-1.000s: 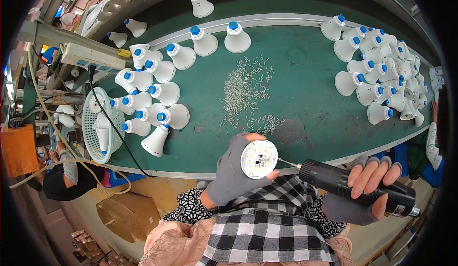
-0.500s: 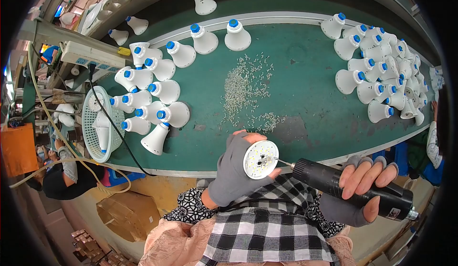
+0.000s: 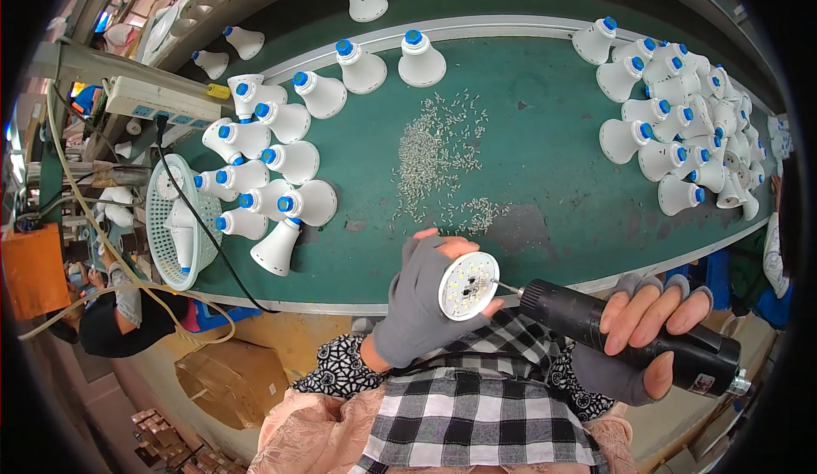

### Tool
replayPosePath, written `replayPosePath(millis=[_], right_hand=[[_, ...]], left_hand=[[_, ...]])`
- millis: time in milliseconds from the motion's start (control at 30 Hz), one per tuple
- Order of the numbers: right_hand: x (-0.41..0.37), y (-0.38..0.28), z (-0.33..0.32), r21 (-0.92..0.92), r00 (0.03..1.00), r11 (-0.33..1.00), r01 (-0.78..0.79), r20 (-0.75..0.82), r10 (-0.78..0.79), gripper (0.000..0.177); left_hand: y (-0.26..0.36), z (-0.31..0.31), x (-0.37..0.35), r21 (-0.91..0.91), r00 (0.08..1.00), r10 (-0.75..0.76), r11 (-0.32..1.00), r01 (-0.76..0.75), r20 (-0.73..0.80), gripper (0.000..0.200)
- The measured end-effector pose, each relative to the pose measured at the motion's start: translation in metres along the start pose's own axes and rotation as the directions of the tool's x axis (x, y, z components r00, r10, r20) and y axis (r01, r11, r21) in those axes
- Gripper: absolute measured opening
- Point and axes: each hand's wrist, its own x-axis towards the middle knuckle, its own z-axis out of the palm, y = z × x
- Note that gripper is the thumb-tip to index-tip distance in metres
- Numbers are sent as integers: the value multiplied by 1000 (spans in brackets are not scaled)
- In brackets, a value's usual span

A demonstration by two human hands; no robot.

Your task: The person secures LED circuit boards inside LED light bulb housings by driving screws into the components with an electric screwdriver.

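Note:
My left hand [image 3: 423, 302], in a grey fingerless glove, is closed around a white lamp body whose round LED board [image 3: 470, 286] faces the screwdriver. My right hand [image 3: 644, 334], gloved the same way, grips a black power screwdriver [image 3: 579, 317]. The thin bit of the screwdriver points left and reaches the right edge of the board; whether a screw sits at its tip is too small to tell. Beyond my left hand, a pile of small screws [image 3: 423, 161] lies scattered on the green table [image 3: 545, 151].
White lamp housings with blue caps [image 3: 294, 162] stand at the left, and a dense group [image 3: 672, 159] is at the right. A pale green basket [image 3: 156, 227] holds lamp parts. A power strip [image 3: 162, 104] and black cable [image 3: 191, 206] are at left. A co-worker's arm [image 3: 126, 299] shows lower left.
The board in my left hand has shifted very slightly right and turned a little. The screwdriver has barely moved, with its bit still at the board's edge.

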Motion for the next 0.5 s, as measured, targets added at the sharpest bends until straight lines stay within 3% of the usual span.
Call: replayPosePath(millis=[200,400,500], right_hand=[[-2,-1,7,-23,997,999,-23,-80,21,41],[1,2,-3,38,994,997,-62,89,58,38],[-1,-5,4,10,989,989,-147,21,146,38]], left_hand=[[2,-1,0,-37,999,-51,998,51,14,62],[4,0,0,-84,990,-136,987,139,39,61],[9,-5,4,-25,983,-172,984,174,72,61]])
